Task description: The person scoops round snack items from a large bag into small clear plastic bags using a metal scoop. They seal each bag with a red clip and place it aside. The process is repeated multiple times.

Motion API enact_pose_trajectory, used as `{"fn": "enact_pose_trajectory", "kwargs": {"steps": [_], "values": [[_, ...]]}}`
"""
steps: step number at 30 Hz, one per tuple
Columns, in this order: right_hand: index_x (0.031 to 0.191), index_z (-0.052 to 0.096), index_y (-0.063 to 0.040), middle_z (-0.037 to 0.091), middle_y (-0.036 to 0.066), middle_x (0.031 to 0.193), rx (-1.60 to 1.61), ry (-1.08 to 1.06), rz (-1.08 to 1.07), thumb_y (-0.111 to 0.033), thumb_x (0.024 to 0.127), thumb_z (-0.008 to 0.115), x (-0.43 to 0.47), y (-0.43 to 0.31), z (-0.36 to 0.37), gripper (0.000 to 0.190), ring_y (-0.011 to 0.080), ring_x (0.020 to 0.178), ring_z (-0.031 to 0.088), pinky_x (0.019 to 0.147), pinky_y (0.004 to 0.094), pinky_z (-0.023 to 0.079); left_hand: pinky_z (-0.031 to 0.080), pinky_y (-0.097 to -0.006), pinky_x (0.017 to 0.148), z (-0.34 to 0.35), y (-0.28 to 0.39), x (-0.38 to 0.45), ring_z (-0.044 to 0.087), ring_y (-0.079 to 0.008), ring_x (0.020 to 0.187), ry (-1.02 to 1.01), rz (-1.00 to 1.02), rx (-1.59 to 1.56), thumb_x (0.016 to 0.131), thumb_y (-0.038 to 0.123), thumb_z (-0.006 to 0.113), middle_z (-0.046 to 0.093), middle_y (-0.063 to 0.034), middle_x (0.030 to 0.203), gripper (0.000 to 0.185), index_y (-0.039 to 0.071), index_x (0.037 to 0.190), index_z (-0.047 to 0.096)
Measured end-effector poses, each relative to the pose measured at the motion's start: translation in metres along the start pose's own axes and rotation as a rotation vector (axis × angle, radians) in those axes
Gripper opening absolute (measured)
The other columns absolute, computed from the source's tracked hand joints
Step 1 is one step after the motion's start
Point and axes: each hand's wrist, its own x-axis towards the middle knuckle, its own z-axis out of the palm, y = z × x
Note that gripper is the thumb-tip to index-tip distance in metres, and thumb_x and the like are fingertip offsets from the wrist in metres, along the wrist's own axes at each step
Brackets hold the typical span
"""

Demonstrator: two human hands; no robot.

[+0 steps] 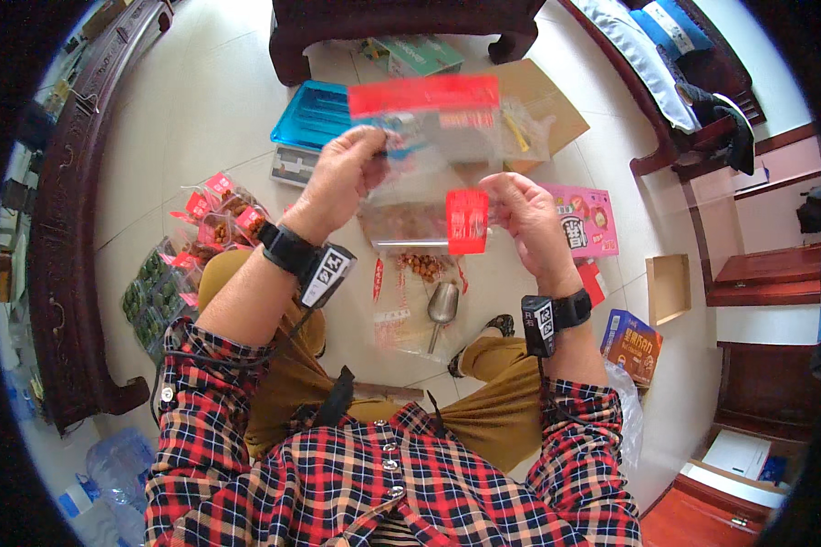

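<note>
My left hand [349,171] pinches the left side of a clear plastic pouch [424,154] that has a red band along its far edge. At the pouch's near right side, the fingers of my right hand [530,222] grip it beside a red printed panel [466,222]. Things on the floor show through the pouch's thin film. Below it lies a clear bag with red print [393,325], with brown nuts [422,267] at its far end. A metal scoop [443,304] rests on that bag, its handle towards me.
Filled packs with red labels [229,212] and packs of dark green pieces [152,294] lie at left. A blue tray [308,113] sits over a grey device [293,164]. At right are a pink box [588,219], a cardboard tray [669,290] and a purple-orange box [631,349].
</note>
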Motion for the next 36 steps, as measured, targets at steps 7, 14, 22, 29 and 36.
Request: {"fn": "enact_pose_trajectory", "kwargs": {"steps": [7,14,22,29,36], "values": [[0.107,0.063,-0.001,0.069,0.011,0.095,0.137,-0.074,0.084,-0.015,0.089,0.066,-0.015,0.008,0.011,0.023,0.0184,0.081,0.068,0.075,0.0292,0.053,0.055,-0.0267,0.079,-0.017,0.009,0.015,0.066,-0.0225,0.100,0.042,0.069,-0.192,0.101,0.018,0.044,0.063,-0.0124,0.112,0.023,0.000,0.108,0.058],[0.101,0.065,0.001,0.069,0.010,0.091,0.075,0.000,0.060,-0.013,0.089,0.065,-0.012,0.008,0.022,0.018,0.0160,0.076,0.066,0.071,0.0276,0.053,0.054,-0.0284,0.086,-0.003,0.008,0.014,0.063,-0.0241,0.104,0.080,0.089,-0.253,0.101,0.017,0.042,0.061,-0.0162,0.118,0.025,-0.001,0.109,0.057],[0.092,0.066,0.001,0.067,0.007,0.078,-0.072,0.120,-0.015,-0.014,0.087,0.067,-0.010,-0.001,0.018,0.016,0.0117,0.067,0.062,0.061,0.0256,0.051,0.045,-0.0336,0.094,-0.010,-0.008,0.021,0.056,-0.0252,0.113,0.237,0.093,-0.085,0.098,0.020,0.049,0.055,-0.0133,0.124,0.033,0.000,0.125,0.046],[0.084,0.067,0.000,0.063,0.002,0.072,-0.222,0.105,-0.024,-0.019,0.084,0.070,-0.007,0.011,0.002,0.020,0.0079,0.062,0.056,0.057,0.0228,0.045,0.037,-0.0306,0.101,-0.009,0.001,0.024,0.051,-0.0164,0.111,0.249,0.436,0.506,0.092,0.010,0.054,0.055,-0.0076,0.121,0.038,0.003,0.128,0.045],[0.072,0.069,0.002,0.066,0.011,0.064,-0.407,0.152,-0.018,-0.032,0.073,0.074,0.008,0.033,0.010,0.034,0.0146,0.058,0.062,0.054,0.0311,0.049,0.046,-0.0239,0.080,0.045,-0.040,-0.020,0.055,-0.0086,0.092,-0.496,-0.068,0.673,0.093,0.019,0.060,0.058,-0.0016,0.103,0.035,0.003,0.122,0.047]]}}
